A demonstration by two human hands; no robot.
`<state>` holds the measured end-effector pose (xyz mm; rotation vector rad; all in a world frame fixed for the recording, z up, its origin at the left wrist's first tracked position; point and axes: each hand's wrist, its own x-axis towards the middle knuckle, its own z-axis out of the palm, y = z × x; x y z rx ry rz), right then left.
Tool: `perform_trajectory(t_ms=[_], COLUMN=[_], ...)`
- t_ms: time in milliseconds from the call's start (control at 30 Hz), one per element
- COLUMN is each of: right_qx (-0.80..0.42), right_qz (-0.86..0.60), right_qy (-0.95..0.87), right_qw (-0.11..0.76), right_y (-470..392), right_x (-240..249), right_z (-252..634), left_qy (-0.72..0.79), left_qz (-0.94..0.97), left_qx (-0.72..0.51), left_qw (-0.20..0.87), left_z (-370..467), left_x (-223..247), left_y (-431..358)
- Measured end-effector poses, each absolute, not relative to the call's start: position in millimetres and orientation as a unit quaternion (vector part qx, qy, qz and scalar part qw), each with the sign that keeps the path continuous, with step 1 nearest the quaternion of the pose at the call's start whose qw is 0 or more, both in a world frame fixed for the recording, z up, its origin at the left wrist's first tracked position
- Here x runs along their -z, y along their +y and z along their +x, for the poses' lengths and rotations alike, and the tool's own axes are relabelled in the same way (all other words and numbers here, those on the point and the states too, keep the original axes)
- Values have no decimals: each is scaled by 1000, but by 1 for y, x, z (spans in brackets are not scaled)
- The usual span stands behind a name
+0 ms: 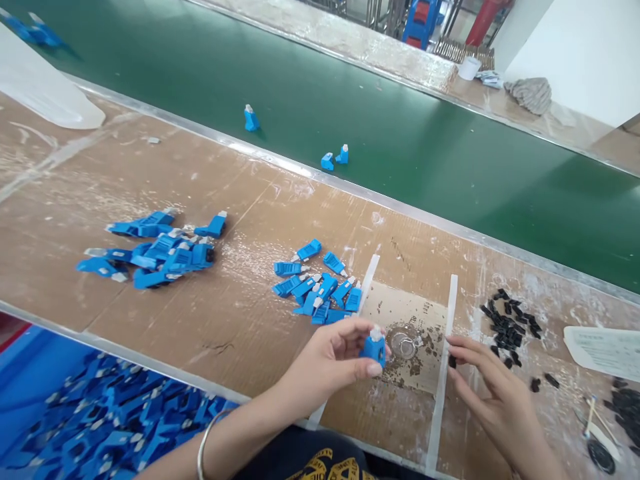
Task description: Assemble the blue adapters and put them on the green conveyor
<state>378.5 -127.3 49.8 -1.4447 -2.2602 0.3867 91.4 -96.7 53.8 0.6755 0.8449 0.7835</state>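
My left hand (335, 357) holds a blue plastic part (375, 348) with a white tip pointing up, gripped between thumb and fingers. My right hand (493, 387) pinches a small black piece (452, 361) at its fingertips, just right of a white tape strip. Between the hands, a clear round disc (404, 343) lies on a taped-off, speckled patch of the table. Several blue parts (325, 287) lie behind my left hand, and a larger pile of them (170, 253) sits further left. Small black pieces (509, 327) are scattered behind my right hand.
A green conveyor belt (400, 153) crosses behind the table (240, 313), carrying a few blue parts. At the lower left, a blue bin (35, 367) is full of blue parts. A white labelled sheet (605, 350) and more black pieces (627, 407) lie at the right.
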Motion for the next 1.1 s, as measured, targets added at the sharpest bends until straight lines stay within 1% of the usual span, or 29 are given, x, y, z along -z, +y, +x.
perform_trajectory(t_ms=[100,200,433,800,867,967,1033,1100], right_qx=[-179,-185,-167,-137,-124,-140,-192,-245], right_qz=[-485,-475,-498,-491,-498,-526,-534,-513], right_qy=[-812,-809,-810,-837,-835,-803,-769,-749], right_qw=[271,293,259,199,201,243,293,340], right_y=[-129,-127,-126,-126,-130,-142,-152,-160], right_x=[-45,-37,-29,-33,-37,-42,-45,-47], right_z=[350,336,335,336,337,338,335,329], left_qy=[378,387,398,396,396,384,367,347], left_qz=[209,175,158,163,164,159,154,149], left_qx=[-341,-327,-313,-308,-309,-306,-303,-305], left_qw=[835,844,848,850,849,856,866,874], left_z=[97,101,105,113,114,119,122,125], left_x=[-45,-37,-33,-29,-27,-24,-23,-23], left_y=[-109,-114,-114,-117,-117,-119,-120,-121])
